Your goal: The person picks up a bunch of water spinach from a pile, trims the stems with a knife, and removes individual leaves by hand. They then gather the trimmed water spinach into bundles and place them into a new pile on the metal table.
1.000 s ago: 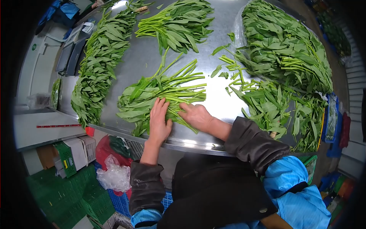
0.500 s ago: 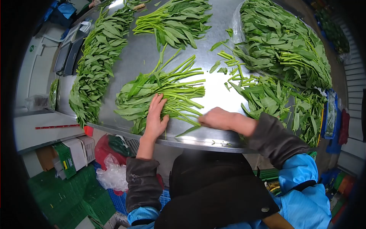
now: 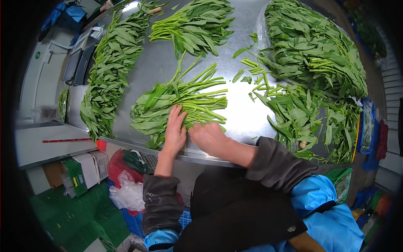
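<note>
A loose bunch of leafy greens (image 3: 184, 98), looking like water spinach, lies on the metal table with its leaves to the left and cut stems to the right. My left hand (image 3: 174, 132) rests on the near side of this bunch, fingers stretched over the leaves and stems. Close beside it, my right hand (image 3: 208, 136) is closed at the bunch's near edge, knuckles up. Its fingertips are hidden, so what it grips cannot be made out.
A long row of greens (image 3: 111, 71) lines the table's left side. Another bunch (image 3: 193, 25) lies at the back. At right are a large heap (image 3: 310, 46), cut stem pieces (image 3: 262, 80) and loose leaves (image 3: 296, 111). A scale-like device (image 3: 77, 63) stands far left; crates (image 3: 75, 176) sit below.
My right hand has moved left from the stem ends to beside my left hand. The loose leaf near it is out of sight. My left hand stays on the bunch.
</note>
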Demonstrator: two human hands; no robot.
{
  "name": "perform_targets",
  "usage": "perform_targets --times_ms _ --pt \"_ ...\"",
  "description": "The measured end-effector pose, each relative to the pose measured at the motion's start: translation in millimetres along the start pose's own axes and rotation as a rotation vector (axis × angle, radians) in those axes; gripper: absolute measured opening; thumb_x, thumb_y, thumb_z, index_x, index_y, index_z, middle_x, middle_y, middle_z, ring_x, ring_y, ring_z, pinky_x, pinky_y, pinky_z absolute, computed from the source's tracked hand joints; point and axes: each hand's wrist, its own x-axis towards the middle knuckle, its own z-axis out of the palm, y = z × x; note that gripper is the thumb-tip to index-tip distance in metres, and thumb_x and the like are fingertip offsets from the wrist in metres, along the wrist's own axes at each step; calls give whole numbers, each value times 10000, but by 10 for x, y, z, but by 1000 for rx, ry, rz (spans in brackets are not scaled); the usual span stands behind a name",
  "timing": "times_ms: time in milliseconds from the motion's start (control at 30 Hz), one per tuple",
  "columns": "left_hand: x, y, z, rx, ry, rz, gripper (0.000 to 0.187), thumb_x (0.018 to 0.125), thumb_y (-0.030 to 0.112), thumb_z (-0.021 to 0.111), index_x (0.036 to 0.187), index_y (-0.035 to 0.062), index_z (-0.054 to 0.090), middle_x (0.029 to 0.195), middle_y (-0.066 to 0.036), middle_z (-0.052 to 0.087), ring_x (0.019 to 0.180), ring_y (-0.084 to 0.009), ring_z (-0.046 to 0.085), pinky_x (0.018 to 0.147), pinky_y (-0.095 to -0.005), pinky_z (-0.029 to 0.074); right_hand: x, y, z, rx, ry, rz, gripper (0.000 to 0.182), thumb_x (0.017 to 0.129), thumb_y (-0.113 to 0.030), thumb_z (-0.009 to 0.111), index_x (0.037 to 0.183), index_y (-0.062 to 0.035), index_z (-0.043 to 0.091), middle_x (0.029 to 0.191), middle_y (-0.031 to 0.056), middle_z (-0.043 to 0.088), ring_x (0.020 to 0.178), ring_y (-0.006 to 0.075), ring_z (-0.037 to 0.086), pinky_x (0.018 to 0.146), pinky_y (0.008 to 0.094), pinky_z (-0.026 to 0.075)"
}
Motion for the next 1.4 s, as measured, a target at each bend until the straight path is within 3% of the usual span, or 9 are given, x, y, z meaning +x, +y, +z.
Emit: perform_targets --times_ms 433,533,633,700,733,800,967,1133,1400 --pt "-23 -39 79 37 59 28 493 764 -133 499 1235 5 545 1438 -166 392 1380 -364 295 1130 -430 263 56 128 51 -84 -41 23 163 712 -144 685 846 -97 605 886 58 570 810 229 609 550 344 474" --pt "-22 -33 91 42 72 39 486 771 -130 500 1235 7 547 1435 -167 395 1378 -368 298 1128 -431 265 83 258 -158 115 288 -164 163 729 -99 659 887 -98 618 912 59 582 819 244 606 564 366 471" --pt "-18 -43 102 44 73 38 484 783 -126 504 1242 20 549 1441 -161 394 1384 -363 293 1130 -427 258 52 297 -220 289 358 -63 154 758 -77 633 912 -84 623 891 76 599 787 279 612 587 403 469" --pt "-28 -51 95 48 60 26 485 792 -124 507 1250 31 550 1448 -156 390 1392 -355 287 1134 -421 250 -71 342 -179 487 161 282 147 785 -75 622 931 -75 624 837 99 607 753 312 618 629 429 480" --pt "-24 -45 91 56 69 43 485 782 -126 509 1241 24 552 1436 -161 401 1380 -364 300 1128 -425 262 -164 430 -134 491 159 283 147 785 -75 622 931 -75 624 837 99 607 753 312 618 629 429 480" --pt "-30 -38 98 60 82 56 484 772 -128 512 1232 17 553 1423 -165 412 1369 -372 314 1123 -430 274 -366 626 -105 220 -22 235 188 766 -68 597 951 -83 625 841 85 630 747 292 643 642 416 496" --pt "-20 -44 154 114 119 61 498 752 -145 512 1220 15 570 1415 -166 421 1360 -373 329 1122 -427 276 -298 405 -246 237 119 192 106 755 -76 595 850 -95 636 835 68 597 729 264 636 611 358 505" --pt "-12 -40 152 120 105 66 516 736 -150 515 1221 19 573 1415 -169 423 1358 -374 332 1118 -430 284 12 125 302 -135 1 36 109 739 -107 611 848 -111 611 874 36 558 772 200 619 599 322 510" --pt "-21 -42 142 100 114 51 505 745 -148 520 1221 12 569 1418 -169 420 1365 -372 322 1118 -424 287 -163 592 260 103 -23 -208 118 784 -158 603 883 -102 573 903 41 557 785 176 637 580 330 508"
